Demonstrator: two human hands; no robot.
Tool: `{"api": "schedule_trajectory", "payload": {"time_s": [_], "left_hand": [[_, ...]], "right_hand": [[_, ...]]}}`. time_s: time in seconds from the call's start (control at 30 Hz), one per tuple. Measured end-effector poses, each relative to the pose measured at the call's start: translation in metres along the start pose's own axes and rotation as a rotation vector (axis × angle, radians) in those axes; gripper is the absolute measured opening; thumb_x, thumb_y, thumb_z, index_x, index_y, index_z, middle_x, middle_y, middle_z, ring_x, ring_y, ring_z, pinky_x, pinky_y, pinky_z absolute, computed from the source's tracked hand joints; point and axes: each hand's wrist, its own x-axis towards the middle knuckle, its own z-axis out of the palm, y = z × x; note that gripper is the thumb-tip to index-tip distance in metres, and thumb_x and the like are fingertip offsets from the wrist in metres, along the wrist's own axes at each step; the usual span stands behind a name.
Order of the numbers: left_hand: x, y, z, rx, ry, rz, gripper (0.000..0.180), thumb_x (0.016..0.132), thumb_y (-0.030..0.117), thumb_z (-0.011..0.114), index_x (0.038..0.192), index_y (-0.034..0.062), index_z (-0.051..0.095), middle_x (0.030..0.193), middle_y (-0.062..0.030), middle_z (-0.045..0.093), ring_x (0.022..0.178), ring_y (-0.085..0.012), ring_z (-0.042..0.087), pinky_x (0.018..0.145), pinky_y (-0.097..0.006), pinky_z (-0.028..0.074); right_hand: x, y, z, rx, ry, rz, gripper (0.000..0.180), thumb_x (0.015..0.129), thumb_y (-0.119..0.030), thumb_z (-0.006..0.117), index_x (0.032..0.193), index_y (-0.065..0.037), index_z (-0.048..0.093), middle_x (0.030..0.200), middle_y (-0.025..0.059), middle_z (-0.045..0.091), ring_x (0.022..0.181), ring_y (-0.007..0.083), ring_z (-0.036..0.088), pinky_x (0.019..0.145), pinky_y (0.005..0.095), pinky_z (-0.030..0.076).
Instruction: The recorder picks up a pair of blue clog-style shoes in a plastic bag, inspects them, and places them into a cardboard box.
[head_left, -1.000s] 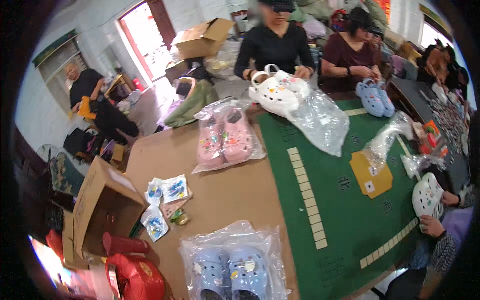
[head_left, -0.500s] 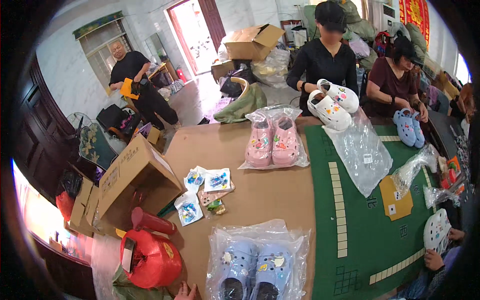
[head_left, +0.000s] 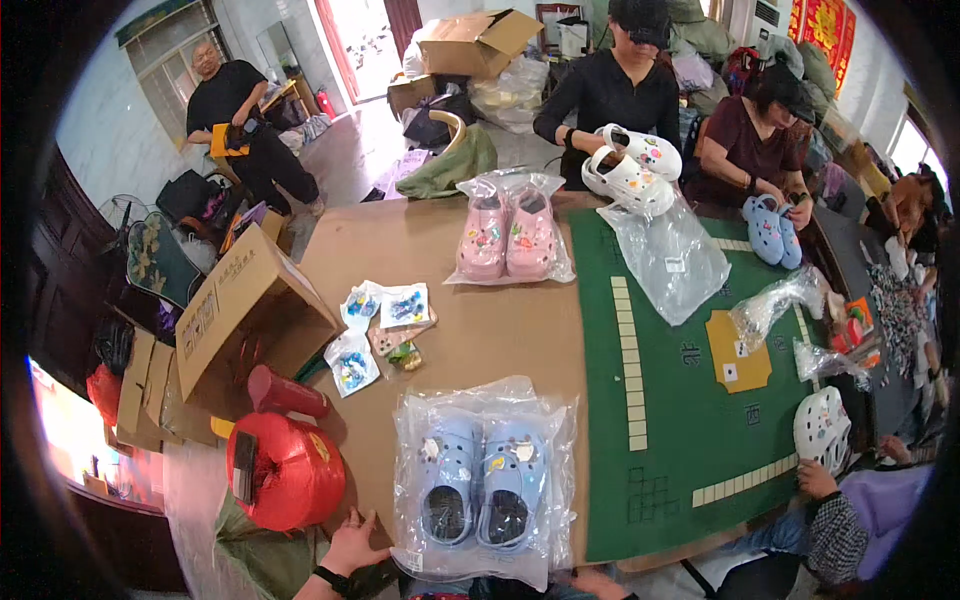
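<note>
My left hand (head_left: 355, 542) rests at the table's near edge with its fingers spread. It holds nothing and wears a dark wristband. Just to its right lies a pair of light blue clogs (head_left: 484, 488) with small charms, inside a clear plastic bag (head_left: 556, 470). Only a little of my right hand (head_left: 598, 582) shows at the lower edge, right of the bag's near corner; its fingers cannot be made out. Left of my left hand sits a round bundle wrapped in red plastic (head_left: 305, 470), with a dark flat object (head_left: 245, 465) on it.
Bagged pink clogs (head_left: 505, 240) stand farther back. Small charm packets (head_left: 405, 305) lie beside an open carton (head_left: 250, 315) and a red cylinder (head_left: 288, 392). On the green mat (head_left: 660, 480), co-workers handle white clogs (head_left: 632, 180) and blue clogs (head_left: 768, 232). Another person stands back left.
The view has shifted, showing more of the near edge. More of my left hand and its wristband is visible, and part of my right hand has come in. The bagged clogs stay put.
</note>
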Motion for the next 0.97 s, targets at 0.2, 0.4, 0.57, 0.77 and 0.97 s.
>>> {"api": "schedule_trajectory", "payload": {"time_s": [0.2, 0.4, 0.57, 0.77, 0.97], "left_hand": [[-0.011, -0.007, 0.003, 0.053, 0.066, -0.008, 0.090, 0.068, 0.060, 0.068, 0.139, 0.0091, 0.049, 0.131, -0.0442, 0.043, 0.110, -0.0518, 0.057, 0.092, -0.045, 0.051], [-0.003, -0.001, 0.003, -0.012, 0.155, -0.014, 0.067, 0.071, 0.053, 0.066, 0.125, 0.0135, 0.063, 0.121, -0.0355, 0.056, 0.092, -0.0422, 0.066, 0.082, -0.043, 0.054], [-0.011, -0.013, 0.023, 0.063, 0.324, 0.049, 0.064, 0.072, 0.051, 0.068, 0.125, 0.0144, 0.065, 0.115, -0.0345, 0.060, 0.087, -0.0404, 0.067, 0.076, -0.043, 0.055], [-0.021, -0.029, 0.036, -0.006, 0.284, 0.077, 0.078, 0.074, 0.050, 0.072, 0.138, 0.0148, 0.044, 0.135, -0.0288, 0.044, 0.114, -0.0445, 0.053, 0.096, -0.044, 0.047], [-0.021, -0.072, 0.062, -0.191, 0.497, 0.238, 0.065, 0.070, 0.050, 0.076, 0.124, 0.0154, 0.064, 0.139, -0.0242, 0.049, 0.114, -0.0410, 0.056, 0.092, -0.048, 0.051]], "right_hand": [[-0.069, -0.144, 0.017, -0.781, -0.086, 0.036, 0.052, 0.089, -0.028, 0.062, 0.133, -0.001, 0.052, 0.123, 0.0115, 0.065, 0.110, 0.0215, 0.061, 0.092, 0.0329, 0.047], [0.021, -0.043, -0.035, -0.741, -0.047, -0.036, 0.053, 0.084, -0.028, 0.066, 0.130, -0.006, 0.052, 0.126, 0.0136, 0.060, 0.110, 0.0244, 0.060, 0.091, 0.0358, 0.048], [0.071, 0.010, -0.043, -0.945, 0.301, -0.107, 0.039, 0.082, -0.029, 0.065, 0.113, -0.006, 0.058, 0.113, 0.0154, 0.063, 0.099, 0.0286, 0.062, 0.081, 0.0395, 0.049], [0.059, 0.050, -0.035, -1.169, 0.811, -0.094, 0.028, 0.081, -0.030, 0.064, 0.094, -0.005, 0.065, 0.097, 0.0177, 0.066, 0.085, 0.0337, 0.065, 0.070, 0.0439, 0.052], [0.034, 0.058, -0.016, -0.985, 1.251, 0.130, 0.041, 0.075, -0.044, 0.074, 0.092, -0.008, 0.072, 0.092, 0.0226, 0.070, 0.083, 0.0405, 0.068, 0.068, 0.0450, 0.057]]}}
